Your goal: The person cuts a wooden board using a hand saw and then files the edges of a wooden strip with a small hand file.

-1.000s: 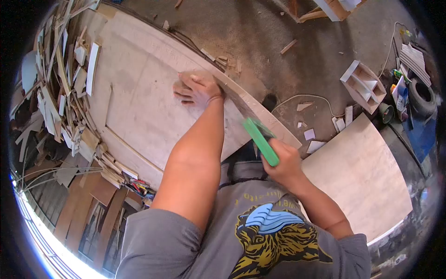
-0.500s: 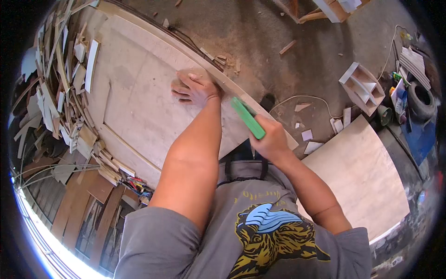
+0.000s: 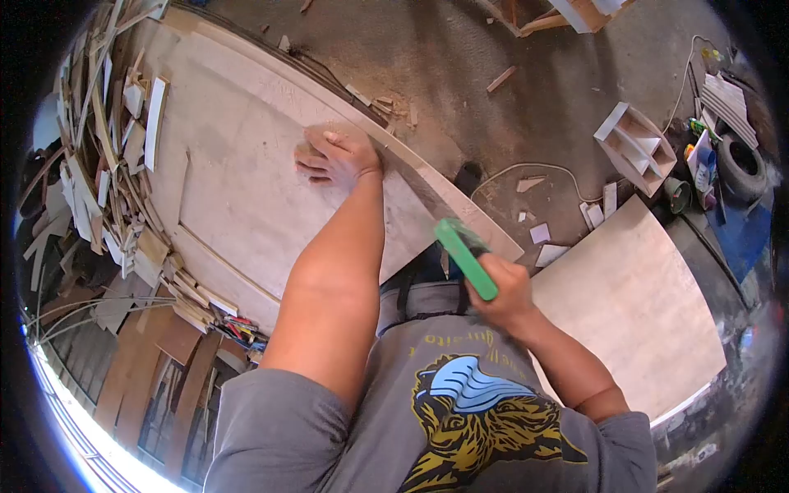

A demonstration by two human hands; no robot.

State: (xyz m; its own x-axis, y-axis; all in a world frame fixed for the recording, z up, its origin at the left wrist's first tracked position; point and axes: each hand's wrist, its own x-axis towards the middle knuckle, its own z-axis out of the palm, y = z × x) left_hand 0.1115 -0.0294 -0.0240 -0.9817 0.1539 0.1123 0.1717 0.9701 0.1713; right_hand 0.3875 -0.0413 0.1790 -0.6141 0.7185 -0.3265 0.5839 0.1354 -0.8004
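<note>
My left hand (image 3: 339,158) presses down on a large pale wooden board (image 3: 238,140), its fingers apart and nothing held in it. My right hand (image 3: 503,287) is closed round the green handle (image 3: 467,259) of what looks like a handsaw, beside the board's near right end. A thin greyish strip, seemingly the saw's blade (image 3: 421,191), runs from the handle towards my left hand along the board's edge. It is blurred, and its teeth cannot be made out. A narrow wooden strip (image 3: 485,223) lies along the board's far edge.
Wood offcuts (image 3: 107,156) are heaped on the left, with several hand tools (image 3: 242,330) near my left elbow. A pale sheet (image 3: 633,287) lies on the right. Beyond it are a wooden box with dividers (image 3: 637,148), a cord (image 3: 526,167) and a tyre (image 3: 742,167).
My right hand has drawn the green handle back towards my body and to the right, baring more of the greyish strip. My left hand stays pressed on the board.
</note>
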